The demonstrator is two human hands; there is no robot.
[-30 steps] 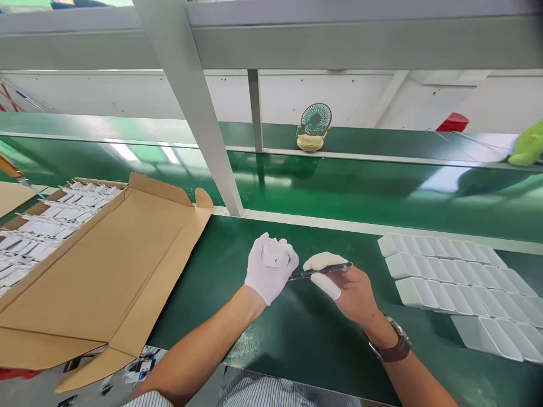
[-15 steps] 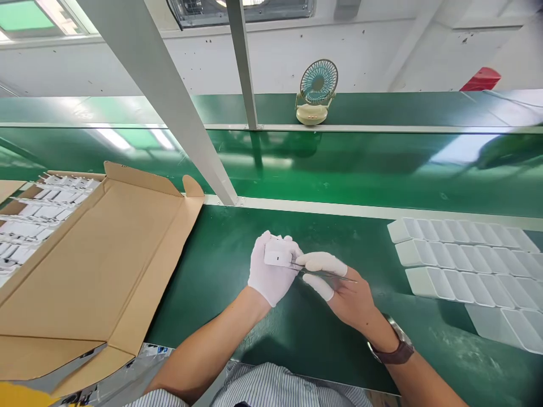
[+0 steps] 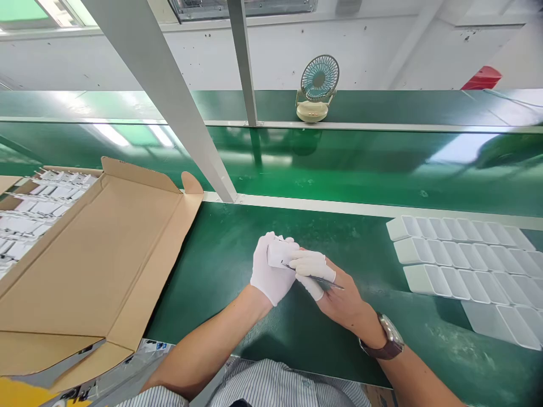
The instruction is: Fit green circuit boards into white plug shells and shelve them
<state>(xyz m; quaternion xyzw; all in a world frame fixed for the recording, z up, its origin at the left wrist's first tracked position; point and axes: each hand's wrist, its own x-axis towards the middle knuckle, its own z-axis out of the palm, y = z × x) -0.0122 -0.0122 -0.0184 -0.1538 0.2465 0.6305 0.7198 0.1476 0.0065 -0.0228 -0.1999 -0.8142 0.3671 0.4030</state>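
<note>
My left hand (image 3: pixel 268 276), in a white glove, is closed around a small white plastic piece (image 3: pixel 278 252) with a flat face. A small dark mark shows near the piece's lower edge. My right hand (image 3: pixel 324 280) wears white covers on its fingers and pinches a pair of thin metal tweezers (image 3: pixel 326 281). The tweezers' tips lie at the dark mark on the white piece. Both hands are close together above the green tabletop, and the right fingers partly cover the piece's right side.
An open cardboard box (image 3: pixel 89 254) with rows of white parts (image 3: pixel 38 206) stands on the left. Rows of white compartment trays (image 3: pixel 462 257) lie at right. A slanted metal post (image 3: pixel 186 121) rises behind my hands. A small fan (image 3: pixel 318 87) stands on the back shelf.
My right hand has moved left and closer in, bringing the tweezers' tips onto the mark and its fingers over the piece's right side. The white piece has tilted slightly.
</note>
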